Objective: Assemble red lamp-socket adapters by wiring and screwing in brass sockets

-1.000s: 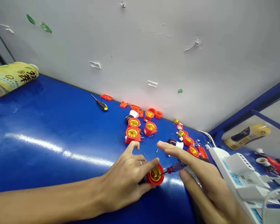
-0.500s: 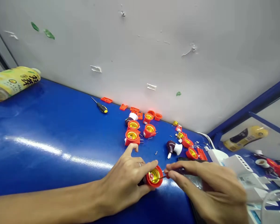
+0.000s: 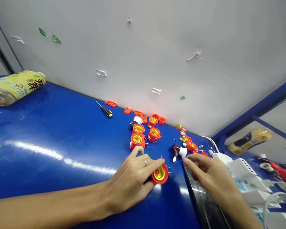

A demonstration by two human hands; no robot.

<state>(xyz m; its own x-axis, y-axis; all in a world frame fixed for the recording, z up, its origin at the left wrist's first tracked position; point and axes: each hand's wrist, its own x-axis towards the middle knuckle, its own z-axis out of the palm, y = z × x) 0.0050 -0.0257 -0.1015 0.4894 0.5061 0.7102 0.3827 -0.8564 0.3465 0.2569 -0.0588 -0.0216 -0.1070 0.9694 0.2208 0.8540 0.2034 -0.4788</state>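
My left hand [image 3: 131, 181] grips a round orange-red lamp holder [image 3: 160, 174] with a brass-coloured inside, its open end turned toward me. My right hand [image 3: 212, 178] is a little to the right of that holder and apart from it. A small screwdriver [image 3: 194, 176] sits in my right hand, only a bit of its red part showing under the fingers. Closest to those fingertips lies a dark-and-white bulb-shaped part [image 3: 178, 151]. Several more orange-red lamp holders, such as one [image 3: 137, 140] near my left fingertips, stand on the blue table [image 3: 50, 127].
A black-and-yellow screwdriver [image 3: 106, 111] and orange-red pieces [image 3: 110, 103] lie along the wall at the table's back. A yellow-labelled bottle [image 3: 16, 88] lies at the far left. A white power strip [image 3: 240, 168] sits beyond the table's dark right edge [image 3: 200, 197].
My right hand has drawn back rightward from the lamp holder, taking the small screwdriver away from it. My left hand still grips the holder. The view has shifted slightly.
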